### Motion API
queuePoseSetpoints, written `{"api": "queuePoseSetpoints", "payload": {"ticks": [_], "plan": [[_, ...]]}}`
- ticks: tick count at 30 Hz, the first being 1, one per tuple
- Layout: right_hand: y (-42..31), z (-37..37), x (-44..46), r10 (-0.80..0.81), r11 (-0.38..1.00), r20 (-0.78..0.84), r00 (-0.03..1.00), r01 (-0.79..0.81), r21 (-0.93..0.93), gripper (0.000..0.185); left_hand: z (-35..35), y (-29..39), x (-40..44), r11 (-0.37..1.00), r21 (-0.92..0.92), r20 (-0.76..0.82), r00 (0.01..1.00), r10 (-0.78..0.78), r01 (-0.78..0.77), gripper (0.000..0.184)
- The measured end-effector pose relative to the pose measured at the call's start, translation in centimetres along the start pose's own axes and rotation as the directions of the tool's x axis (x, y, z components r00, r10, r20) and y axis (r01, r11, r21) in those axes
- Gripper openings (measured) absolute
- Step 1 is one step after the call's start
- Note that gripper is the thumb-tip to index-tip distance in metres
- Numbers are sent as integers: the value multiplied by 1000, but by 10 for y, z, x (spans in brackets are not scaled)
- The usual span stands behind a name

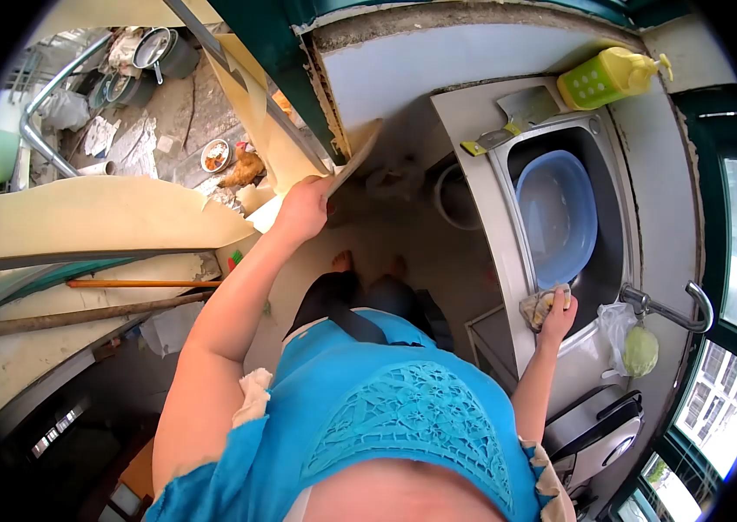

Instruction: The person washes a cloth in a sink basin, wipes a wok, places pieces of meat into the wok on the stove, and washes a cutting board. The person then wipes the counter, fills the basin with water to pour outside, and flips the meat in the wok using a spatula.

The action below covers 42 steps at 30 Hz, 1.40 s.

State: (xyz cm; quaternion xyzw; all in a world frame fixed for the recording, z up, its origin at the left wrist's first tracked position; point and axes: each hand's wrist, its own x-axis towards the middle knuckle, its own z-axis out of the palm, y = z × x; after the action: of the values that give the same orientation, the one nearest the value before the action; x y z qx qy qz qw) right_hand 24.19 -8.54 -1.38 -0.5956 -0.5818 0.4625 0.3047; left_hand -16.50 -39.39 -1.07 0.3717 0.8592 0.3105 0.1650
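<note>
My left hand (303, 210) is stretched forward, its fingers closed on the edge of a thin cream panel (355, 157) beside the green door frame. Whether the panel is a door or a loose sheet I cannot tell. In my right hand (558, 320) is a crumpled, patterned cloth (539, 306), held at the near edge of the sink. The steel sink (609, 265) holds a blue plastic basin (557, 265) with what looks like water in it. A knife with a yellow-green handle (475, 147) and a cleaver (528, 107) lie by the sink's far end.
A yellow-green pump bottle (603, 78) stands at the counter's far end. Right of the sink are a faucet (668, 313) and a round green vegetable (640, 351). Through the opening at left are a hen (243, 167), a bowl (215, 156) and pots (164, 56).
</note>
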Motion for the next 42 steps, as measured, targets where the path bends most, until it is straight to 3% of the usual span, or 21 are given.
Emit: {"api": "queuePoseSetpoints", "payload": {"ticks": [1, 4, 10, 16, 20, 27, 29, 31, 34, 37, 42], "plan": [[1, 0, 0, 1, 1000, -2, 1000, -1, 8, 19, -16, -3, 0, 1000, -28, -2, 1000, 10, -10, 36], [9, -3, 5, 23, 999, -4, 1000, -23, 43, 19, -56, -3, -7, 972, 97, 140, 964, -225, 213, 41], [12, -2, 8, 97, 989, -38, 994, -93, 113, 19, -104, -45, -23, 956, 86, 111, 951, -290, 281, 34], [11, -2, 10, 135, 983, -28, 990, -130, 133, 19, -133, -95, -47, 947, -53, -23, 948, -319, 317, 34], [4, 5, 10, 167, 978, -32, 986, -161, 136, 19, -145, -115, -42, 921, -98, 95, 924, -370, 378, 30], [5, 2, 12, 168, 982, -38, 985, -164, 95, 21, -173, -162, -36, 878, -326, 36, 933, -358, 350, 30], [7, 2, 14, 155, 986, -24, 988, -153, 68, 22, -176, -167, -25, 951, -50, -1, 952, -306, 306, 36], [4, 5, 13, 169, 983, -22, 985, -167, 81, 23, -173, -130, -10, 954, 183, 7, 970, -241, 236, 38], [5, 5, 14, 168, 984, -14, 986, -166, 70, 23, -171, -96, 8, 895, 368, -31, 966, -258, 251, 39], [1, 7, 15, 146, 988, 22, 989, -147, 56, 24, -156, -95, 18, 894, 411, -58, 984, -169, 178, 38], [9, -4, 17, -24, 997, -18, 1000, 23, -71, 24, -141, -83, 20, 897, 384, -77, 975, -207, 221, 44]]}}
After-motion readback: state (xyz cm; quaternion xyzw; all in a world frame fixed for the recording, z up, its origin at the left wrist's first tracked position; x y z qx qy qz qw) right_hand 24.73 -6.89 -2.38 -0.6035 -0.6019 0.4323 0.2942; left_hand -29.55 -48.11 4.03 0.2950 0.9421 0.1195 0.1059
